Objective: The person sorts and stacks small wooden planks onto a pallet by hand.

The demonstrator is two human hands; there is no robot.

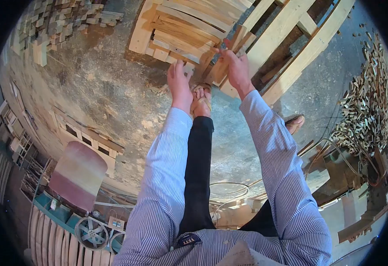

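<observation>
My left hand [179, 86] hangs over the floor just short of a stack of wooden slats [185, 29]. Its fingers are bent and apart, with nothing visible in them. My right hand [238, 71] is on a short wooden board [221, 67] beside the stack, thumb and fingers to either side of it. Part of that board is hidden under the hand. A small red spot shows by the fingertips, too blurred to name. To the right lies a slatted wooden frame [287, 40], like a pallet, with gaps between its planks.
Wood blocks [61, 20] are piled at upper left, and a heap of offcuts [364, 102] lies at right. Behind me are a chair [79, 173], a machine wheel [91, 232] and a looped hose [229, 189]. My sandaled feet stand on the stained concrete floor [114, 93].
</observation>
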